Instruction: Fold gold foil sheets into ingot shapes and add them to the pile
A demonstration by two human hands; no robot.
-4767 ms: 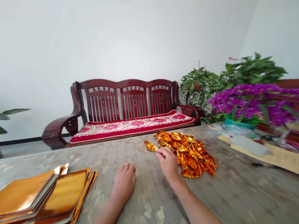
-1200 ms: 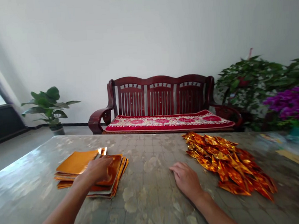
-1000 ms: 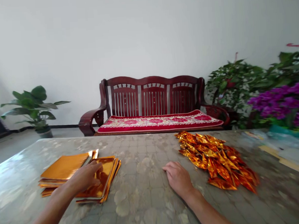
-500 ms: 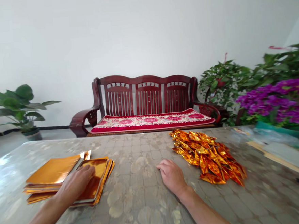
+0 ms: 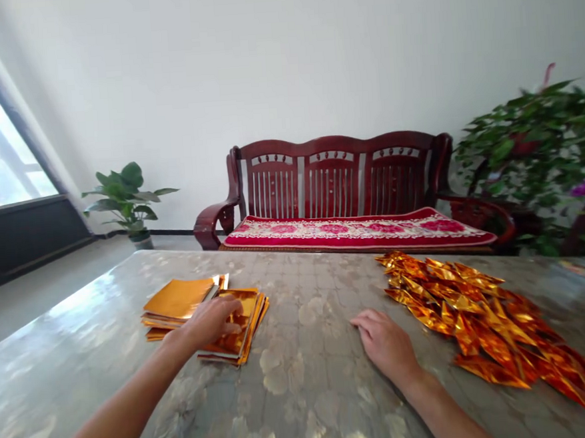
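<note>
Two overlapping piles of square gold foil paper lie on the left side of the table: a left pile (image 5: 175, 299) and a right pile (image 5: 251, 302). My left hand (image 5: 214, 323) rests on the shiny top sheet of the right pile, its fingers partly apart and gripping nothing. My right hand (image 5: 385, 346) lies on the tabletop between the paper and a heap of folded gold foil pieces (image 5: 480, 319). Its fingers are curled together, with nothing visible in them. The folded pieces are pointed at the ends and lie to its right, without touching it.
The table (image 5: 304, 391) has a glossy patterned cover. Behind it stands a dark red wooden bench (image 5: 330, 183) with a red and white floral cushion (image 5: 358, 231). Potted plants stand at left (image 5: 134, 203) and right (image 5: 548, 154). Clear plastic (image 5: 584, 275) lies at the right edge.
The view has turned left, so everything sits farther right and a window shows. My left hand's fingers have spread a little on the top sheet; my right hand stays curled on the table.
</note>
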